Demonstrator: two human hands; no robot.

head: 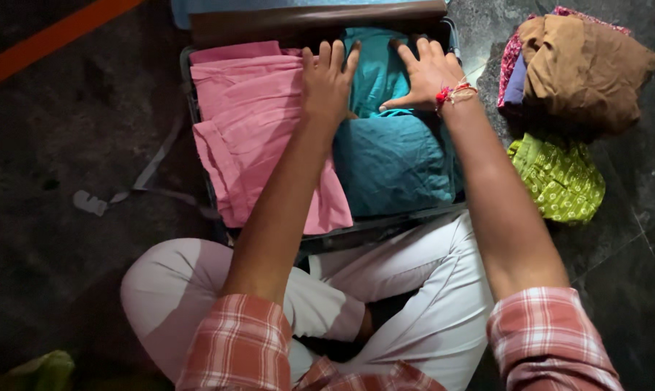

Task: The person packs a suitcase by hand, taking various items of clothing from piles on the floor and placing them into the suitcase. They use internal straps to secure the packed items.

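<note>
Two folded garments are counted beneath the fingers: one pink cotton garment [251,123] and one teal cloth garment [393,152]. Right of the fingers, one brown bundle [585,69] and one green printed cloth [559,177] are counted.

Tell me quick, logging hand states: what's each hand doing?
Left hand: open, flat across pink cloth and teal cloth.
Right hand: open, pressing teal cloth.

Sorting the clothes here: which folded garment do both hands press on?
The teal garment in the suitcase, right of the pink one; left hand and right hand lie flat on it.
</note>
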